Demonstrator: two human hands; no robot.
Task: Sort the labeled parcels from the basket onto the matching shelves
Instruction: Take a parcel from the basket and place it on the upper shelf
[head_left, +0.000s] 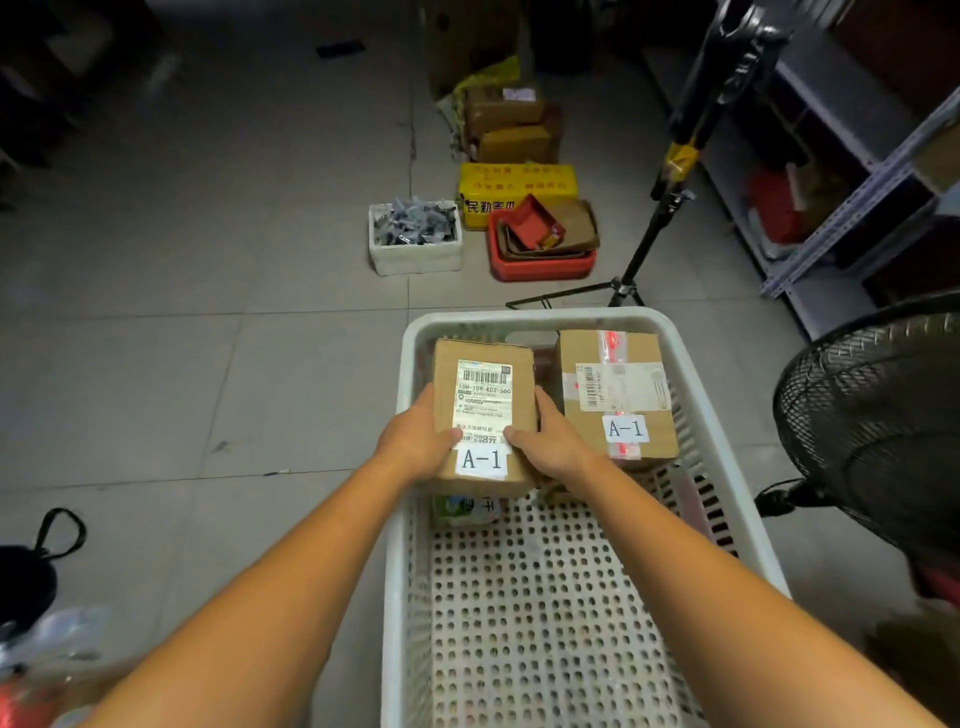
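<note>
Head view: the left hand (415, 441) and right hand (550, 441) grip an A-1 parcel (483, 410) by its sides, thumbs curled onto the top face. This is probably to lift it level with the label readable. It is at the basket's (519, 314) far end, beside a second parcel (618, 395). Whether it has left the floor of the basket I cannot tell. Both forearms reach straight forward, and the shelf (841, 208) stands to the right.

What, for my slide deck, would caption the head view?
The left hand and right hand grip an A-1 parcel in the white basket, beside a second A-1 parcel.
</note>
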